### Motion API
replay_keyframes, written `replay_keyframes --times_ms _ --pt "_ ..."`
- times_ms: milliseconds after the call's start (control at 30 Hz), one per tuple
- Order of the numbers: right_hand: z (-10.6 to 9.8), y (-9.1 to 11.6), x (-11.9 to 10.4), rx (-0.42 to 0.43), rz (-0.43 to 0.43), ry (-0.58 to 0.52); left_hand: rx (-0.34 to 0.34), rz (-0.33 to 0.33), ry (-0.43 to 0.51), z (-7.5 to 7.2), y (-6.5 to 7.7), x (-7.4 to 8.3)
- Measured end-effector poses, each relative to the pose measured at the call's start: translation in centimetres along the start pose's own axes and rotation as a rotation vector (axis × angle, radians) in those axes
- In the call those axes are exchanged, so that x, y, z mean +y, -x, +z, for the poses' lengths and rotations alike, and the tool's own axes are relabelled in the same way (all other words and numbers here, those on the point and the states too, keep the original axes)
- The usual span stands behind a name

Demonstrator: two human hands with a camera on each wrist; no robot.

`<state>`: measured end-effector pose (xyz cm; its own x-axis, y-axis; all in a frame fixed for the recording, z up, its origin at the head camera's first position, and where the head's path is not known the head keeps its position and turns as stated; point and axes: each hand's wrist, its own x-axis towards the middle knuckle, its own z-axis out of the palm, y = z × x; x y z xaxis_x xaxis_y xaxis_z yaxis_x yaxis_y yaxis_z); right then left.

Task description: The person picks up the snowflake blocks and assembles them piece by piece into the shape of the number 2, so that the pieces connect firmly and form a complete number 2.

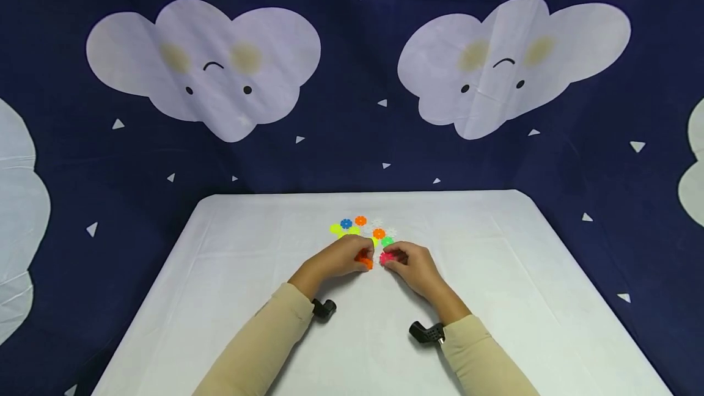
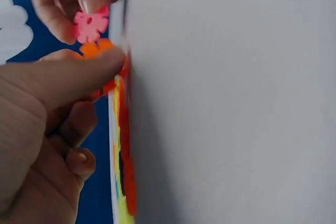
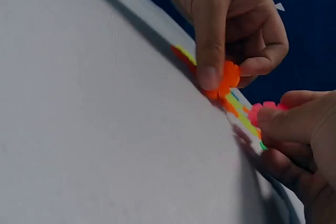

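Pink piece (image 1: 385, 258): flower-shaped, notched rim, hole in its centre, pinched between thumb and fingers of the right hand (image 1: 415, 266); face-on in the left wrist view.
Orange piece (image 3: 230, 77): notched and flat, in the left hand (image 1: 343, 255), just left of the pink piece, apart from it; whether a second is joined to it is unclear.
Green piece (image 1: 387, 241): flat, just beyond the pink piece.
Blue piece (image 1: 346, 223): flat, notched, beyond and left of the pink piece.
Yellow pieces (image 1: 354, 231): beyond and left of the pink piece, partly overlapping.
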<state>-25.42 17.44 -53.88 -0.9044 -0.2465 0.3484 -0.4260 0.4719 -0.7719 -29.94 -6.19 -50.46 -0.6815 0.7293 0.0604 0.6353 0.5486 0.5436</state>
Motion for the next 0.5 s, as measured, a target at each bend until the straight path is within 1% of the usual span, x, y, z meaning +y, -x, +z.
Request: replay_keyframes --times_ms 67,167,267,333,367,500 --pt "0.2 0.1 -0.2 -0.009 0.033 -0.104 0.053 -0.008 0.097 0.3 0.3 -0.3" --pt "0.6 0.1 -0.5 -0.021 0.059 -0.269 0.164 -0.030 0.224 0.7 0.7 -0.6" --pt "0.8 0.2 -0.8 -0.019 0.079 -0.384 0.263 -0.050 0.316 0.9 1.0 -0.9" --pt "0.9 0.2 -0.9 -0.019 0.088 -0.413 0.308 -0.056 0.360 1.1 1.1 -1.1" --pt "0.9 0.2 -0.9 -0.020 0.094 -0.410 0.325 -0.058 0.382 1.2 1.2 -1.2" --pt "0.9 0.3 -0.9 -0.034 0.115 -0.398 0.366 -0.049 0.444 1.4 1.3 -1.4"
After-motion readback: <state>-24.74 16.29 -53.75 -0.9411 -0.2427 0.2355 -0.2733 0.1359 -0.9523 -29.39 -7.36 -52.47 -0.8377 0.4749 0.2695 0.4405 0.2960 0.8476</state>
